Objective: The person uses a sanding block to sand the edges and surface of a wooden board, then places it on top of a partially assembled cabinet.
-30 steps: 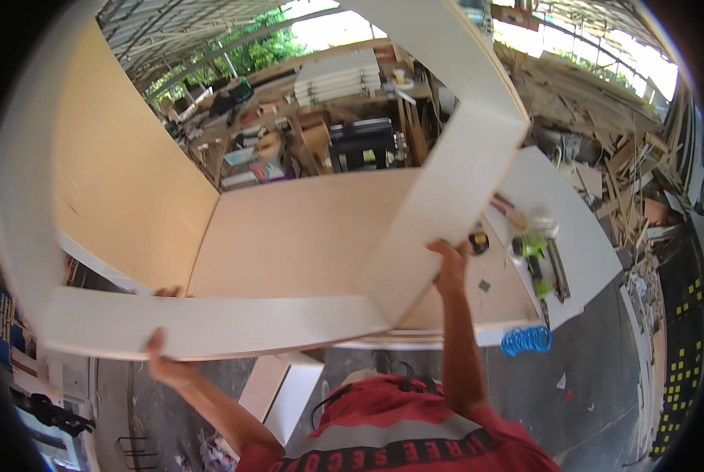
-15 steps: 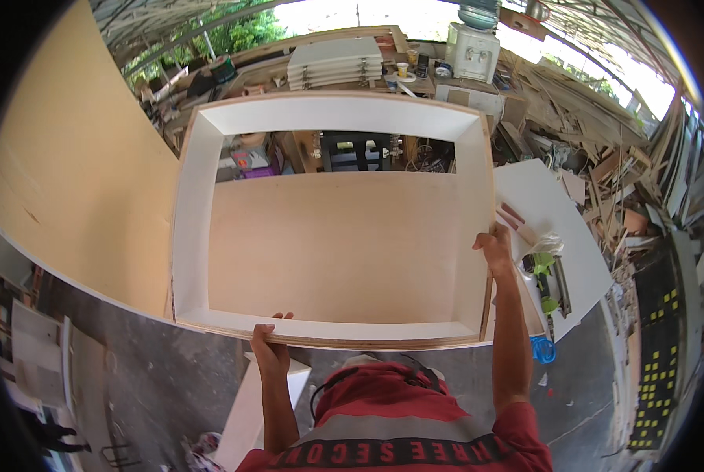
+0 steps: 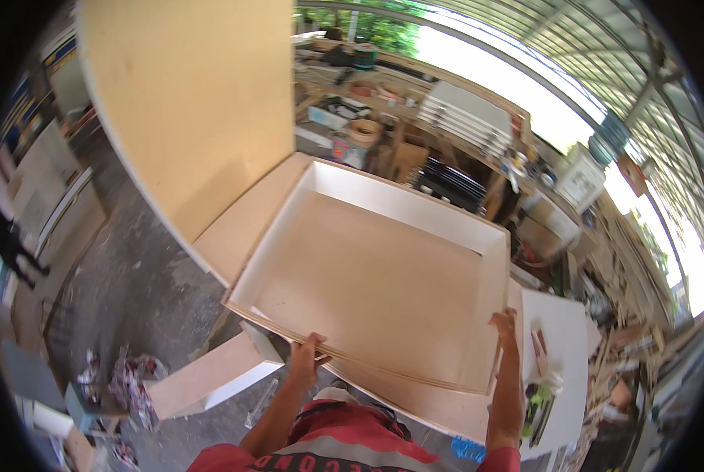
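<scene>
A rectangular wooden frame [image 3: 415, 211] with white inner faces and bare plywood edges is in front of me, over a flat plywood board [image 3: 367, 275]. Whether it rests fully on the board or is slightly raised I cannot tell. My left hand [image 3: 308, 359] grips the near side of the frame, left of its middle, with some fingers hidden. At the right side, my right hand [image 3: 506, 326] is closed on the frame's edge. The board shows through the frame's opening and sticks out beyond its left and near sides.
A tall plywood panel [image 3: 202, 102] stands upright at the left. On the right a white board [image 3: 568, 330] carries tools and a green item [image 3: 534, 403]. Below left lies a long box-like wooden piece [image 3: 210, 376]. Stacked white panels [image 3: 466, 114], a water dispenser [image 3: 582, 175] and scrap wood [image 3: 631, 338] are farther off.
The frame has come down closer to the board, and its opening now shows mostly board. My view has turned, so the scene appears tilted. Both hands keep their grip on the frame.
</scene>
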Available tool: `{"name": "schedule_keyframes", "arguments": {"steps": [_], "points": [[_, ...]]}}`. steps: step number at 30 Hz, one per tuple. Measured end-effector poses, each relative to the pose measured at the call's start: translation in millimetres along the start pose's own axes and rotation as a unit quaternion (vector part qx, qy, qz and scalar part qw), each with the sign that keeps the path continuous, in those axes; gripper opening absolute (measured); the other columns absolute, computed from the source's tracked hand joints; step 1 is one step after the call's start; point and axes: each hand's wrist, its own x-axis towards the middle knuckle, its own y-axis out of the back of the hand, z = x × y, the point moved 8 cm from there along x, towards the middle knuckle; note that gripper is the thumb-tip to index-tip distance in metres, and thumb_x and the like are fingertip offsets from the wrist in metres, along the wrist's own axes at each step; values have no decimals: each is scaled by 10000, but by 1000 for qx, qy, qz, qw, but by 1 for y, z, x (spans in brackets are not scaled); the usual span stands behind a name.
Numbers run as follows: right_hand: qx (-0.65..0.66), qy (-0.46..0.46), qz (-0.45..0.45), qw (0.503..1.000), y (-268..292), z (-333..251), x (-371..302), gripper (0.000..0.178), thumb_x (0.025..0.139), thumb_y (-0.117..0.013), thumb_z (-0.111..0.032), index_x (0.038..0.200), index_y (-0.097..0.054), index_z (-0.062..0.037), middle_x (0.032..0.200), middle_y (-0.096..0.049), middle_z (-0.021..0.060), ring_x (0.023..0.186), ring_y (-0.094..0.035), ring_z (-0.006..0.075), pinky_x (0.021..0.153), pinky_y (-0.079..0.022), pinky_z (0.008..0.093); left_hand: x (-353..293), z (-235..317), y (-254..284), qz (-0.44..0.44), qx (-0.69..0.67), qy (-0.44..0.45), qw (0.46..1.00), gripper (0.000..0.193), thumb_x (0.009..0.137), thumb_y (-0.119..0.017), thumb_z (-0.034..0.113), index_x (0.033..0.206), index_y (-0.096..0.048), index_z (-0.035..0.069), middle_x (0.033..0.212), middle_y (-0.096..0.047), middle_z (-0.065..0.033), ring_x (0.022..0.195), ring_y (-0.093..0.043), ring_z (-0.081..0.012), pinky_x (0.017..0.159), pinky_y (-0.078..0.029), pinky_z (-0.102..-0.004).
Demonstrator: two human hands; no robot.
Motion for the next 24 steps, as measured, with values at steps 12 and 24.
{"name": "schedule_keyframes", "arguments": {"steps": [12, 24], "points": [[-139, -173, -178, 959, 12, 64, 94, 605, 733, -756, -277, 1240, -517, -50, 1187, -605, 153, 1094, -573, 283, 967, -449, 434, -70, -45, -31, 56, 23, 28, 998, 478, 810, -753, 337, 1062, -559, -20, 997, -617, -109, 888, -674, -242, 829, -610, -408], [-392, 68, -29, 917, 2, -93, 65, 488, 816, -665, -129, 1262, -610, 59, 1068, -688, 310, 1027, -662, 473, 863, -521, 518, -80, -110, -66, 58, 7, 53, 997, 647, 772, -743, 517, 1130, -612, -6, 1163, -579, -189, 1087, -616, -333, 825, -595, -450]]}}
